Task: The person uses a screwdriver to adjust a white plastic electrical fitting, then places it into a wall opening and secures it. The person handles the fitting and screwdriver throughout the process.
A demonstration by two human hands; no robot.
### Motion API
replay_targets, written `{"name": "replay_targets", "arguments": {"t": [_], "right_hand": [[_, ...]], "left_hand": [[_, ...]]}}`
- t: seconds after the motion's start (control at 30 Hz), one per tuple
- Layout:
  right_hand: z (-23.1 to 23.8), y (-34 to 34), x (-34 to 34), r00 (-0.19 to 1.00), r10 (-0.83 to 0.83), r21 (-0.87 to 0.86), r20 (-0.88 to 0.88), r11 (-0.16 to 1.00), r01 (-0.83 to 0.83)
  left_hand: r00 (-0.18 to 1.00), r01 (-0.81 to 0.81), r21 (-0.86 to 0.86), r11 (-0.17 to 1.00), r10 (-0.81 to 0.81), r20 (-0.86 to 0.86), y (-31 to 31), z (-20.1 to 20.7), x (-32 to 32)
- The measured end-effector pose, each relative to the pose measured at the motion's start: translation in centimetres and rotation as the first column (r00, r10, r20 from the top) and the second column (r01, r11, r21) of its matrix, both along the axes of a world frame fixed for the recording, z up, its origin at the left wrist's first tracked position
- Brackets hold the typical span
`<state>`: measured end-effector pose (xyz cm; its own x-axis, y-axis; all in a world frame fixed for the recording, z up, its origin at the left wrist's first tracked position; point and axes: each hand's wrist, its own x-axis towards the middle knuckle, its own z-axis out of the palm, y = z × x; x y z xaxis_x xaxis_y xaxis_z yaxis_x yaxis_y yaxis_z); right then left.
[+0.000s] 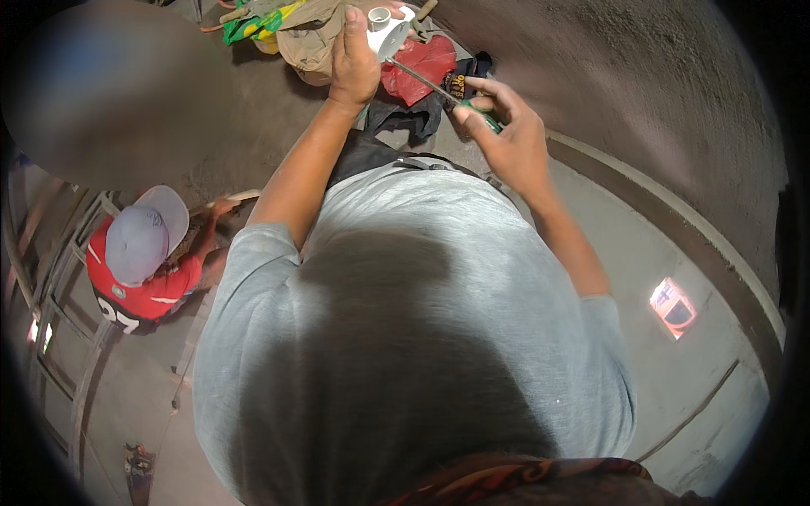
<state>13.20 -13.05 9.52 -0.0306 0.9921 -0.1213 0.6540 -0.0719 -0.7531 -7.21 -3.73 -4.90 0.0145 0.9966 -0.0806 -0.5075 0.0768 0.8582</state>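
Note:
Near the top of the head view, my left hand grips a white plastic fitting with a short round collar and a grey round face. Its thumb is up along the near side, and the other fingers are mostly hidden behind the piece. A screwdriver with a green handle sits in my right hand, held between thumb and fingers. The shaft slants up to the left, and its tip meets the lower edge of the grey face.
Beyond my hands lie a red plastic bag, a tan cloth bag and a green-and-yellow bag. A rough wall curves along the right. At the left, a person in a red shirt and cap works beside metal framing.

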Motion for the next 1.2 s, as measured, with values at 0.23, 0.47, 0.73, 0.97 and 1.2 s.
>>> {"name": "replay_targets", "arguments": {"t": [0.23,0.47,0.73,0.97,1.2], "right_hand": [[0.0,0.3,2.6,0.981,0.057,-0.481,-0.186,0.865,-0.142],[-0.9,-1.9,1.5,0.977,0.031,0.304,0.209,0.948,-0.095],[0.9,-0.1,2.3,0.975,0.113,-0.351,0.189,0.936,-0.040],[-0.2,-1.8,2.1,0.988,-0.006,0.063,0.155,0.998,-0.004],[0.6,-1.4,1.4,0.965,-0.002,0.054,0.261,0.998,-0.013]], "left_hand": [[0.976,0.111,0.112,0.988,-0.087,-0.200,-0.2,1.4,0.6],[0.962,0.125,0.070,0.990,-0.103,-0.253,-0.8,1.6,1.8],[0.953,0.174,0.044,0.984,-0.157,-0.261,-0.4,2.4,2.0],[0.950,0.186,0.011,0.982,-0.177,-0.256,-1.0,1.4,2.2],[0.966,0.154,0.038,0.987,-0.143,-0.215,-0.8,1.1,2.6]]}}
